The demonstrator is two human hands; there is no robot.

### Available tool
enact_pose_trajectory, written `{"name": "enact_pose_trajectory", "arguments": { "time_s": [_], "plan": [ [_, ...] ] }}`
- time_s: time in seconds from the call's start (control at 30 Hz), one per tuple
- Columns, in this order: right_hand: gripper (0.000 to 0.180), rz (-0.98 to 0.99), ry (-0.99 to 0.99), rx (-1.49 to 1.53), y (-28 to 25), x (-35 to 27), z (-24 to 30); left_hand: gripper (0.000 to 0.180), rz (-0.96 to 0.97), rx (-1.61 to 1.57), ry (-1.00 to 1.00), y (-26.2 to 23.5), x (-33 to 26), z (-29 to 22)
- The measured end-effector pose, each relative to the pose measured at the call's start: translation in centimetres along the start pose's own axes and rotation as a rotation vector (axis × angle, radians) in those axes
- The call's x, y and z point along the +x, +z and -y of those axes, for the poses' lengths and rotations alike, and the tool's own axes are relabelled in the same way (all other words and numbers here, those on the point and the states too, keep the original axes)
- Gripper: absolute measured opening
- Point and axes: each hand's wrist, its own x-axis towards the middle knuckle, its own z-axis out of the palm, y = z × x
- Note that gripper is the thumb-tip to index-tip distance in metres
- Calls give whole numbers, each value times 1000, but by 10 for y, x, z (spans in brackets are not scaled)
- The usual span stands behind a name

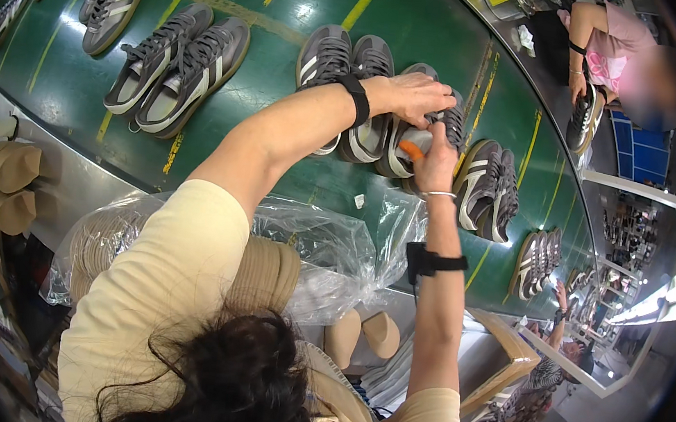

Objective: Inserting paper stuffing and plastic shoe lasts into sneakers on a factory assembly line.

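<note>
Near the middle of the green conveyor belt [271, 60], both my hands are at a pair of grey sneakers with white stripes. My left hand [417, 100] reaches across from the left, its fingers bent over the laces of a grey sneaker [390, 160]. Just below it, my right hand [436, 159] is closed at the sneaker's opening, around a small orange piece [413, 150] whose kind I cannot make out. My hands partly cover this pair. Directly left of them stands another sneaker pair [362, 135], partly behind my left wrist.
More sneaker pairs [196, 68] stand to the left, and others [481, 185] to the right. A clear plastic bag [327, 235] of stacked tan inserts [261, 273] lies at the belt's near edge, with tan shoe-shaped forms [378, 335] below. Across the belt, a person in pink [620, 39] handles a sneaker [583, 121].
</note>
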Motion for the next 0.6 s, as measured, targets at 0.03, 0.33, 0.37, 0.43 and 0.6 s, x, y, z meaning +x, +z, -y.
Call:
{"name": "enact_pose_trajectory", "arguments": {
  "time_s": [0.03, 0.33, 0.37, 0.43, 0.6],
  "plan": [
    [41, 96, 129, 8, -3, 5, 1, 47, -34, -8, 6, -1, 0, 0],
    [42, -274, -124, -327, 33, 28, -37, 54, -22, 39, -59, -23, -7, -33],
    [57, -162, -5, -427, 32, 26, -38, 53, -109, -15, -59, -36, -15, -40],
    [57, -221, -123, -340, 21, 17, -27, 48, -172, -50, -133, -72, -40, -50],
    [42, -370, -204, 353, -81, -23, 55, 50, -360, -362, -264, -176, -118, -122]
  ]
}}
